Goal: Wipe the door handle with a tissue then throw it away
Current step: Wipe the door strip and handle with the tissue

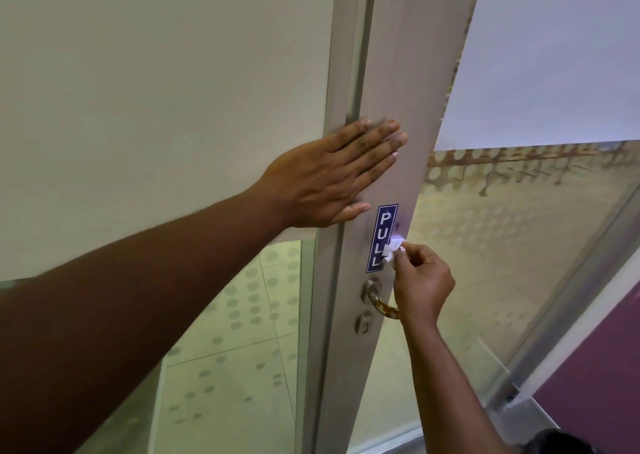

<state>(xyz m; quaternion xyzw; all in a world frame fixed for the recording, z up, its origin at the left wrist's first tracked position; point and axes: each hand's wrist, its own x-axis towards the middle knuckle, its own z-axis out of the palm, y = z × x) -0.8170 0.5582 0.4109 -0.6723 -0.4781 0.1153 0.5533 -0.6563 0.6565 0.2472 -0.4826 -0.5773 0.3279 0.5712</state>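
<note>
The right grip [420, 282] is clenched around a small crumpled white tissue [393, 250], which pokes out above the thumb and forefinger. The tissue touches the lower right edge of the blue PULL sticker [382, 237] on the door frame [388, 72], above the door handle [381, 303]. The fist sits just in front of the handle's outer end, so only the curved metal lever and its round base plate show to the left of the knuckles; whether the palm touches the lever cannot be told. Just below the base plate is a round keyhole cylinder [364, 322].

The left grip [329, 176] is released, fingers straight and together, with the palm laid flat against the frame above the sticker and the thumb beneath it near the sticker's top left corner. Its fingertips reach across the pale upright, and the forearm stretches in from the lower left.

To the left of the frame is a frosted pane [156, 90] whose lower part is clear with rows of grey dots, showing a tiled floor [225, 367] through it. To the right, the door's glass panel [502, 245] has a frosted top and a dotted band below, and a purple wall [595, 367] stands at the far lower right
</note>
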